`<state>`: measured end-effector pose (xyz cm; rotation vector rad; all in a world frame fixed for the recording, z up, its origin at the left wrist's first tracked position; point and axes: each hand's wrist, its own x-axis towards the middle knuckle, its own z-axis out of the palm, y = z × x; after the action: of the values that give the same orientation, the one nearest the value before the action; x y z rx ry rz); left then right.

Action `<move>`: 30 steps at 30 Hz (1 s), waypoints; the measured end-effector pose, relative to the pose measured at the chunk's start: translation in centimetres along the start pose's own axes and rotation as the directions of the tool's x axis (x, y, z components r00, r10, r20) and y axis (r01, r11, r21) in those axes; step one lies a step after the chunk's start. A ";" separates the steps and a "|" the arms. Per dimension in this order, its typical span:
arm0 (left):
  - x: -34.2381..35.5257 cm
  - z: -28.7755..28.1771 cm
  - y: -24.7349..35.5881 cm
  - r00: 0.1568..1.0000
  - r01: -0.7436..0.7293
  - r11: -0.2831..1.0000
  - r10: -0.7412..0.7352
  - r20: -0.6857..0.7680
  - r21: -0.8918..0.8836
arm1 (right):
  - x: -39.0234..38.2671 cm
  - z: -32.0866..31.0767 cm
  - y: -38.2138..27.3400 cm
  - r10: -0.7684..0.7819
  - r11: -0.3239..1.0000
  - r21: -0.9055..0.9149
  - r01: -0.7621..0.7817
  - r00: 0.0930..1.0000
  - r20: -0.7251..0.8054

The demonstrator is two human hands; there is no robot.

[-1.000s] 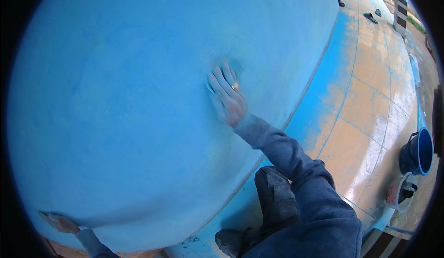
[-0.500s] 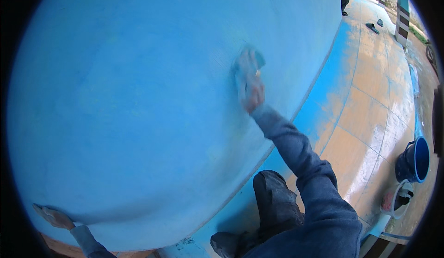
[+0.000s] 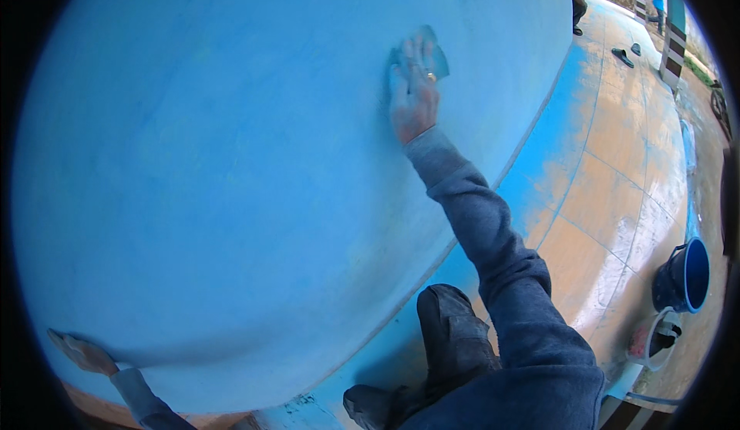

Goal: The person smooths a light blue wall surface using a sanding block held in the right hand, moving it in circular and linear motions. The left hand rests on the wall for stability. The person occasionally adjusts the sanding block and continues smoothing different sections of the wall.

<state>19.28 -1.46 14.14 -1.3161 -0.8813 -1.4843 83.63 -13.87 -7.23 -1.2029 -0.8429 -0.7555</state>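
Note:
A broad blue wall fills most of the view, its colour patchy and paler in places. My right hand, dusty and slightly blurred, presses a thin grey-green sheet that looks like sandpaper against the upper right of this wall. The sheet's edge shows beyond the fingers; the rest of it lies hidden under the hand. A ring sits on one finger. At the lower left, my left hand rests on the wall with its fingers stretched out, holding nothing.
Along the wall's base runs a tiled floor with blue paint smears. A dark blue bucket and a clear bucket stand at the right. Sandals lie farther off, near a striped pillar. Another person is beyond.
My right hand has slid up the wall with the sheet. My left hand stays at about the same spot. A person in blue has come into view at the far right.

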 end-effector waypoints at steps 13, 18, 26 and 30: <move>-0.1 -0.6 0.4 1.000 0.026 1.000 -0.026 -0.001 -0.004 | -0.7 0.0 -0.5 -0.172 0.985 0.021 0.171 0.984 0.040; -0.1 -0.6 0.2 0.996 0.086 0.996 -0.086 0.011 0.007 | -6.0 -2.4 2.8 -0.157 0.987 0.013 0.158 0.969 0.193; -0.2 -0.5 -0.2 0.999 0.034 0.999 -0.034 -0.001 0.026 | -7.5 -1.8 0.6 -0.146 0.989 0.012 0.147 0.972 0.186; -0.3 -0.4 0.5 0.998 0.044 0.999 -0.045 0.035 0.013 | -8.1 -2.7 4.8 0.050 0.996 -0.080 -0.040 0.992 0.119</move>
<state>19.59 -1.94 13.72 -1.3250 -0.9465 -1.4917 84.16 -15.16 -16.90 -1.3431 -0.8893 -0.6895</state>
